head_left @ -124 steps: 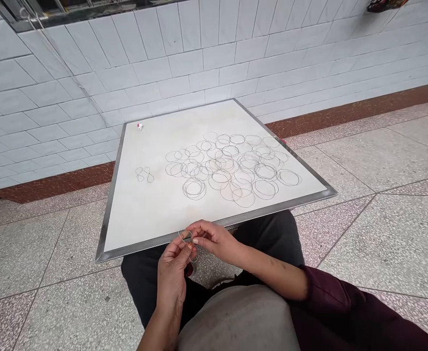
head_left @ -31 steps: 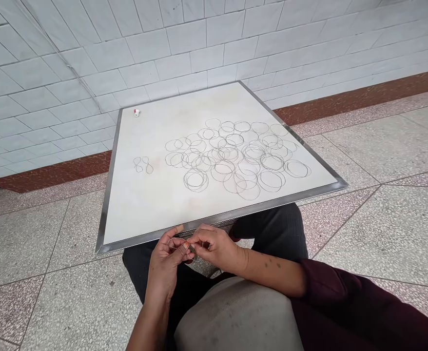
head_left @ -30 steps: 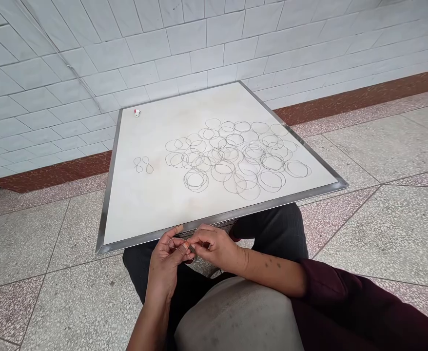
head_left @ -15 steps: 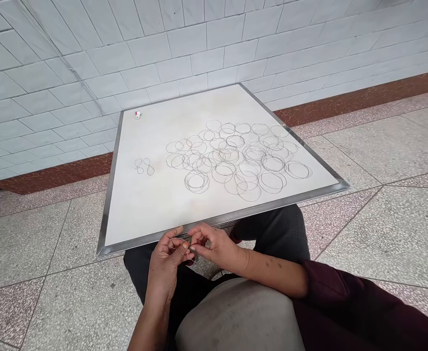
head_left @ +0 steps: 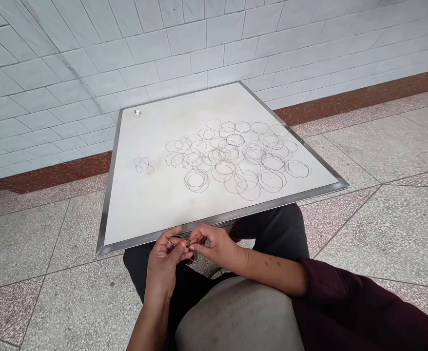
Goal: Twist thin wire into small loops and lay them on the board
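A thin wire loop point(head_left: 172, 237) is pinched between my two hands, just in front of the table's near edge. My left hand point(head_left: 165, 258) is closed on it, thumb against fingers. With thumb and fingertips, my right hand point(head_left: 210, 246) grips the wire where it meets the left fingertips; the exact spot is partly hidden. Many round wire rings point(head_left: 232, 156) lie overlapping on the white table point(head_left: 141, 209). Off to the left, two wire figure-eights point(head_left: 148, 165) lie side by side on the same top.
A small white and red object point(head_left: 137, 113) sits at the table's far left corner. A metal rim point(head_left: 272, 207) borders the tabletop. The table stands against a white tiled wall point(head_left: 188, 36), over a speckled stone floor point(head_left: 78, 292).
The wire loop has shifted slightly in my left fingers and shows a little more clearly. Both hands stay almost in place, and the things on the table have not moved.
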A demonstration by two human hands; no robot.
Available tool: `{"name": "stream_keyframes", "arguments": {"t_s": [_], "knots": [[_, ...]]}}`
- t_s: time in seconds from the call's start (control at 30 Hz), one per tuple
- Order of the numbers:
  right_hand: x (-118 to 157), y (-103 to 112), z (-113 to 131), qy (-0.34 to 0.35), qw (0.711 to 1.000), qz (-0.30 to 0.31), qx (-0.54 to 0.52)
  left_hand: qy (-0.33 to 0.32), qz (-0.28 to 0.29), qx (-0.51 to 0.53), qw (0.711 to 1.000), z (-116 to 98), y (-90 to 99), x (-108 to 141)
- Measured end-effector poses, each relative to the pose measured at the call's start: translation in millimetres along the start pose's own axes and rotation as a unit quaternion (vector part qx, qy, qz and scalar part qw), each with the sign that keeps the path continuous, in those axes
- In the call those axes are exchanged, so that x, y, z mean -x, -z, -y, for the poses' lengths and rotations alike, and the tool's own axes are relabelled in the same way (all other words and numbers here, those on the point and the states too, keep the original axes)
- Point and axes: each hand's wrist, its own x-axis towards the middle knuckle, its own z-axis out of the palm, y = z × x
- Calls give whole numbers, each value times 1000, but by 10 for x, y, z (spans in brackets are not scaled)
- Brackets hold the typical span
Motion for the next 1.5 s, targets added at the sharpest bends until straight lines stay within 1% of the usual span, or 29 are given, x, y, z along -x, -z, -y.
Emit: {"name": "stream_keyframes", "arguments": {"t_s": [0.13, 0.4, 0.6, 0.7, 0.8, 0.9, 0.97, 1.13, 1.23, 1.43, 1.5], "knots": [[-5, -13, -21, 8, 1000, -12, 0, 0, -5, 0, 1000, 1, 6, -4], [-5, -15, -76, -9, 999, -10, -45, -4, 1, -10, 1000, 19, 42, -19], [2, -21, -118, -8, 999, 20, -49, 3, 6, -33, 999, -18, 36, 6], [1, -9, -125, 16, 999, 35, -29, 16, 15, -46, 999, -54, 36, 14], [2, 11, -128, 56, 997, 57, 2, 32, 27, -50, 998, -69, 51, 7], [8, 26, -131, 99, 991, 73, 44, 45, 37, -52, 997, -52, 72, -5], [10, 30, -123, 113, 988, 77, 73, 50, 37, -43, 997, -30, 79, -13], [6, 26, -51, 84, 991, 52, 88, 22, 26, -11, 999, 7, 53, -16], [14, 21, -12, 75, 993, 42, 84, 7, 33, -8, 999, -1, 23, 1], [50, 23, 27, 19, 998, 54, 40, 12, 35, -19, 999, -32, -10, 31], [53, 30, 37, 14, 997, 63, 33, 16, 34, -19, 999, -27, -12, 28]]}}
